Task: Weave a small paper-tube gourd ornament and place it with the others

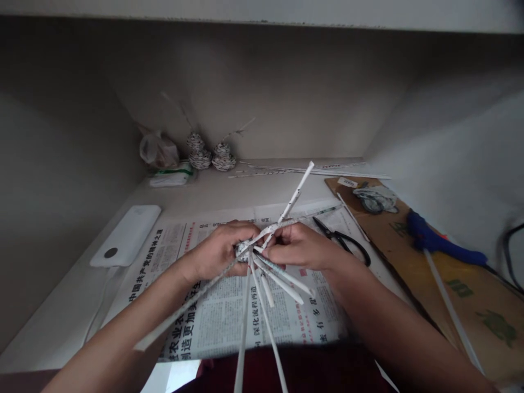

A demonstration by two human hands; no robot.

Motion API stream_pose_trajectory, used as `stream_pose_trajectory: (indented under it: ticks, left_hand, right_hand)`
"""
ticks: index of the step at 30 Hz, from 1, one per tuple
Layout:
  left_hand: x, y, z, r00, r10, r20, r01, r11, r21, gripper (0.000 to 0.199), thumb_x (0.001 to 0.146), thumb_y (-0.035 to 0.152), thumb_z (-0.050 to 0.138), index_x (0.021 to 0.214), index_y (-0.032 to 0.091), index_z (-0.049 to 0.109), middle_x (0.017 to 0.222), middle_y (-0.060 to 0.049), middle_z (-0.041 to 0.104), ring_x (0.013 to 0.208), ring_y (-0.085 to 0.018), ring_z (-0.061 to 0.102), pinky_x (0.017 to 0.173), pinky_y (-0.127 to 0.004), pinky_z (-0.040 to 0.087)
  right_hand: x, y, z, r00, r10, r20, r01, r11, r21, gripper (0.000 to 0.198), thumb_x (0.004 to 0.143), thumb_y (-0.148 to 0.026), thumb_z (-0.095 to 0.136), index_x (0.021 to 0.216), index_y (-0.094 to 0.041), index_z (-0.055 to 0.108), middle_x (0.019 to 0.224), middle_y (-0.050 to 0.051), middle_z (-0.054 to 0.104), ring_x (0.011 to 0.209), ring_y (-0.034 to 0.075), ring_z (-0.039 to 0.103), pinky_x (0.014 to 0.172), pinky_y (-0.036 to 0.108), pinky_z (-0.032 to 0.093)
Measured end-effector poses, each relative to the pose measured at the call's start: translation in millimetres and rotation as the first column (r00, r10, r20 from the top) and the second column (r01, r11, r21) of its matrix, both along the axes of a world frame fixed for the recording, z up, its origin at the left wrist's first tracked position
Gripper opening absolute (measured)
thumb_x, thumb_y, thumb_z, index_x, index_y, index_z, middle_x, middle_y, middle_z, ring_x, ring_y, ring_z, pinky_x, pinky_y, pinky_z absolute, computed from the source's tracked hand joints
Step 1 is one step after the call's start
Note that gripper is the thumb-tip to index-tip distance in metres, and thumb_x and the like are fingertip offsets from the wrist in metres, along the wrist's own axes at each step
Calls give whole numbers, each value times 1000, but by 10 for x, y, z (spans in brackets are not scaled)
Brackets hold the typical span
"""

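Between my hands is a small woven piece [243, 250] made of rolled newspaper strips. My left hand [223, 246] is closed around its left side. My right hand [298, 244] pinches a paper strip [290, 206] where it crosses the weave; the strip's end sticks up and away from me. Several loose paper strips [282, 281] fan out from the woven piece toward me and to the right, and another long one runs down to the left across my left forearm. The fingertips are partly hidden behind the strips.
Newspaper [221, 311] covers the table under my hands. Black-handled scissors [344, 240] lie right of my right hand. A blue glue gun [442, 240] rests on cardboard [454, 284]. A white power bank [126, 236] is at left. Woven gourd shapes [224, 156] and paper strips [311, 170] are behind.
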State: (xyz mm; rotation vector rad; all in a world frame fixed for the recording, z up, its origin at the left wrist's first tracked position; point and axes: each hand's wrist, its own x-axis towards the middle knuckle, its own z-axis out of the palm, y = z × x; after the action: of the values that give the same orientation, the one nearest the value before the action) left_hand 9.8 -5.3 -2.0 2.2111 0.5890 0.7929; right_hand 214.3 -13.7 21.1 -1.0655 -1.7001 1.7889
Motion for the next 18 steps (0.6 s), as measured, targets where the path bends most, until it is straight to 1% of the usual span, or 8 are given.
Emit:
stream_pose_trajectory:
  ticks: [3,5,8,12,16,18]
  left_hand:
    - [7,1,12,1000,6,-19,-5,1000,11,18,72,25,70,87,20,61,81,-3,61,74,-16,56,66,-27,44]
    - [0,0,11,999,26,-25,-26,999,23,19,72,27,71,86,20,60,80,-2,60,73,-16,55,66,-28,43]
    - [-14,2,-4,998,46,-36,-45,998,42,20,72,27,71,86,18,60,79,-1,58,71,-14,53,66,-27,42]
    - [-5,8,-6,998,46,-42,-44,998,55,19,73,26,70,86,18,59,77,0,56,69,-13,52,64,-26,41]
    - [23,2,32,998,41,-51,-37,996,81,16,72,23,68,85,19,59,75,0,56,69,-14,52,64,-27,41]
    - [32,-4,45,996,47,-77,-38,993,111,14,73,21,66,85,20,58,76,0,57,71,-14,53,66,-27,42]
  right_hand:
    - [6,-8,42,996,-2,92,3,1000,-12,2,72,-18,65,72,-17,63,59,-4,58,51,7,53,44,18,43]
    - [5,-4,39,991,1,133,-1,1000,5,8,75,-24,65,75,-16,65,61,-3,59,51,7,53,43,18,42]
    - [7,5,9,990,14,143,-19,999,35,15,78,-31,63,81,-17,67,65,-1,60,51,6,52,42,17,41]
    - [2,-2,0,976,-19,216,13,999,31,14,76,-26,61,86,-18,67,64,-1,61,48,7,50,37,18,35]
    - [-30,-28,23,972,-45,229,43,999,17,15,72,-21,60,85,-18,66,61,-2,58,48,8,48,41,20,36]
    - [-49,-39,11,962,-84,259,72,996,54,12,69,-20,60,80,-18,65,61,-3,56,50,8,46,44,20,36]
